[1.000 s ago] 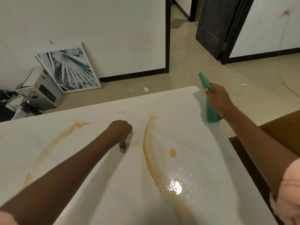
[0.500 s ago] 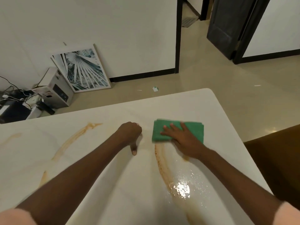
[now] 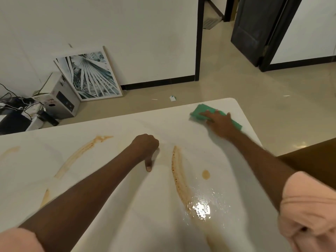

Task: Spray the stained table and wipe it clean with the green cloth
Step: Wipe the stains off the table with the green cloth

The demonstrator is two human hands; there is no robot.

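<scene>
The white table carries brown streaks: a long curved one running into a wet, shiny patch, a small round spot, and fainter streaks on the left. My right hand presses flat on the folded green cloth near the table's far right corner. My left hand rests as a fist on the table's middle, thumb pointing down onto the surface. No spray bottle is in view.
A framed palm-leaf picture leans on the wall beyond the table, next to a white box and tangled cables. A brown piece of furniture stands right of the table. A dark door is open at the back.
My right hand brought the cloth down onto the table by the streak's top, then slid it away to the far right corner. My left fist has stayed in place.
</scene>
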